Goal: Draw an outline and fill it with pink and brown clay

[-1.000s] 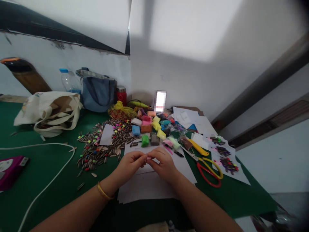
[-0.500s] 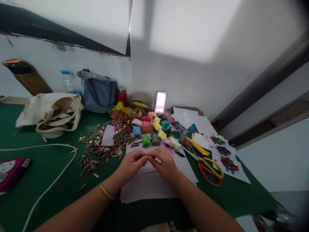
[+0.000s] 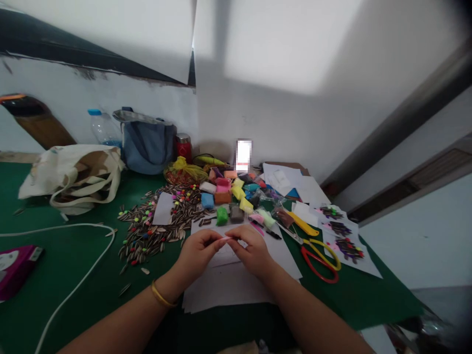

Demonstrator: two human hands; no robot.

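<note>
My left hand (image 3: 199, 252) and my right hand (image 3: 252, 250) meet over a stack of white paper sheets (image 3: 239, 287) on the green table (image 3: 73, 265). Both hands pinch a tiny pale pink piece (image 3: 228, 238) between their fingertips; it is too small to name for sure. Just beyond my fingers lie small packets of coloured modelling clay (image 3: 236, 196). To the left of my left hand spreads a heap of sunflower seeds (image 3: 155, 226) dotted with small coloured bits.
Red and yellow scissors (image 3: 319, 256) and a yellow cutter (image 3: 303, 224) lie to the right, near white cards with seed pictures (image 3: 341, 236). A cream tote bag (image 3: 73, 172), blue bag (image 3: 147, 142), water bottle (image 3: 99, 127), red jar (image 3: 183, 145) stand at back left. A white cable (image 3: 73, 285) crosses the left.
My hands stay together over the paper, with only slight finger movement on the small pink piece. The view has shifted a little.
</note>
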